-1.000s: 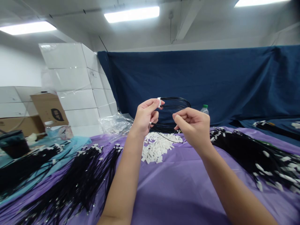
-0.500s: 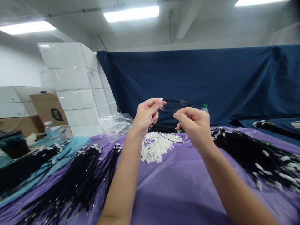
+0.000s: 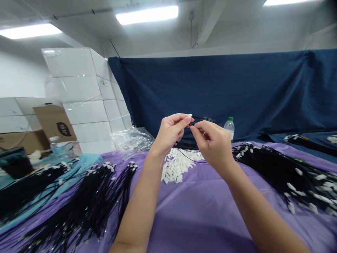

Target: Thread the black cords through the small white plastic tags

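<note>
My left hand [image 3: 170, 133] pinches a small white plastic connector [image 3: 190, 116] between thumb and fingertips, raised above the table. Thin black wires [image 3: 204, 118] run from the connector to the right and pass behind my right hand [image 3: 215, 143]. The fingers of that hand are closed in a pinch on a black wire, its tip just right of the connector. Whether the wire tip touches the connector I cannot tell. Below the hands, a loose pile of small white connectors [image 3: 174, 168] lies on the purple cloth [image 3: 195, 203].
Bundles of black wires [image 3: 86, 200] with white ends lie at the left, and another bundle [image 3: 273, 168] lies at the right. Behind are a crumpled clear plastic bag [image 3: 131, 140], a green-capped bottle [image 3: 229, 126], stacked white boxes [image 3: 86, 109] and a blue curtain [image 3: 210, 84].
My hands have come closer together: the left has shifted right with the connector, the right has moved left to it. More of the green-capped bottle shows.
</note>
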Motion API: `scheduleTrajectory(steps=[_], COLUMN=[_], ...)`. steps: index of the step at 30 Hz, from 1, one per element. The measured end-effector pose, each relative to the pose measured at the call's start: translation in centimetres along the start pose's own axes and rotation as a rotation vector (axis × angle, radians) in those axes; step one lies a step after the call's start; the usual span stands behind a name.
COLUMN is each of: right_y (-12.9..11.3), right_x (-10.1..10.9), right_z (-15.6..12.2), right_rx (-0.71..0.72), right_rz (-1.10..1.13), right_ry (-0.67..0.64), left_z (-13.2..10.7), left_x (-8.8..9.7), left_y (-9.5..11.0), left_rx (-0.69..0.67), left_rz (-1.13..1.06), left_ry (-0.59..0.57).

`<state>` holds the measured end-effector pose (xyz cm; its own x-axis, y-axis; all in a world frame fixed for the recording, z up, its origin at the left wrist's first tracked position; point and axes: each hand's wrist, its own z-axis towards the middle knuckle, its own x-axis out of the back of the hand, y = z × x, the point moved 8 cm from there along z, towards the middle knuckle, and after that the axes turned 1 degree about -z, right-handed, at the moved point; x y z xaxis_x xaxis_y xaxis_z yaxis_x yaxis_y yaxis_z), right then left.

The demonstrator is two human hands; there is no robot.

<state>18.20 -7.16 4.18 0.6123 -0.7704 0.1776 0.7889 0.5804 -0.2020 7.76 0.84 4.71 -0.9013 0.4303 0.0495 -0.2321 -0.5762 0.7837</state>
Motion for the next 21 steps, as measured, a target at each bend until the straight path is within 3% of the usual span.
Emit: scheduleTrajectory(steps=[13,18,21], right_y=[1.5,4.4,7.4], right_x=[-0.9,-1.7,-3.0], right_z=[-0.3,-0.4,-0.6], right_rx=[-0.092,-0.196,-0.290], right_rz=[-0.121,-0.283,-0.190], right_ry=[-0.050,-0.072,-0.143], left_z=[0.4,0.8,0.9], left_x=[0.2,0.0,-0.1], left_y=[-1.5,-2.7,-3.2], left_rx=[0.070,0.096,0.117], left_rz=[0.038,0.132,0.178], left_ry=[-0.015,0.009,-0.023])
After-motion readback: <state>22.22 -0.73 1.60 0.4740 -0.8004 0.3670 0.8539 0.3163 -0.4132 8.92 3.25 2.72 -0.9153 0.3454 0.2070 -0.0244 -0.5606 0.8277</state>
